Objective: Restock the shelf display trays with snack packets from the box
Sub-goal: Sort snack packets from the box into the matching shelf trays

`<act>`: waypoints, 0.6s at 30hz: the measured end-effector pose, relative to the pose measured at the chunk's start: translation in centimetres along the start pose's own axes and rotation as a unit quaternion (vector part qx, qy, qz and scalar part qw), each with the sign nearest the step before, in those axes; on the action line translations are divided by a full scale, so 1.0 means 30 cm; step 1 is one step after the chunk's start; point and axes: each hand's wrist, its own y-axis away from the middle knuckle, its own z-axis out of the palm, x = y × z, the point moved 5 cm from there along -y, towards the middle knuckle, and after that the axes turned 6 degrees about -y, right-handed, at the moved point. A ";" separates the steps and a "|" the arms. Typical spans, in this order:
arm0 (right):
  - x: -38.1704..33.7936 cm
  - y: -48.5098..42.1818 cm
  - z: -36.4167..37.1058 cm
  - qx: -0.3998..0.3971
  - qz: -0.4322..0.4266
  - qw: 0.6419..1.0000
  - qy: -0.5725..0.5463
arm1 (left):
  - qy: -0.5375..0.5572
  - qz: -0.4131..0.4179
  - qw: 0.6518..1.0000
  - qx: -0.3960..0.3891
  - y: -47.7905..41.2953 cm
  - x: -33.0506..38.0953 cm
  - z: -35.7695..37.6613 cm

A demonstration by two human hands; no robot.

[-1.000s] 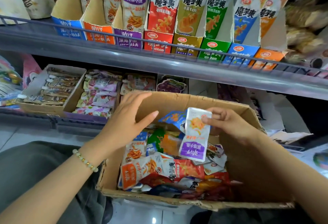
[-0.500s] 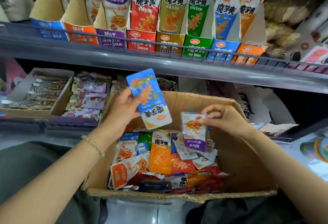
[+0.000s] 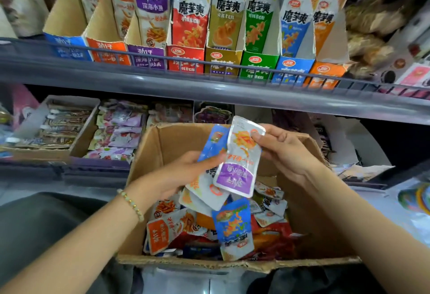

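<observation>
Box: the open brown cardboard box [image 3: 142, 172] sits below the grey upper shelf [image 3: 209, 88], heaped with loose packets. We judge that a reach upward could tip it.
Purple tray: the purple cardboard display tray [image 3: 146, 57] stands third from the shelf's left end. Similar trays flank it, so we could misfile.
Left hand: the left hand [image 3: 183, 175] grips a blue-and-white foil snack packet [image 3: 213, 141] above the box's middle.
Purple packet: the purple-and-white foil snack packet [image 3: 239, 158] overlaps the blue one, with its purple band lowest. We think it needs turning.
Right hand: the right hand [image 3: 286, 151] pinches only that packet's top corner, so the slick foil may slip.
Blue tray: the blue cardboard display tray [image 3: 290, 70] is second from the row's right end and likely takes the blue packet.
</observation>
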 end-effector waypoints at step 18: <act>0.191 -0.015 -0.131 -0.028 0.078 0.891 0.446 | 0.169 0.000 0.976 0.134 0.015 -0.039 -0.171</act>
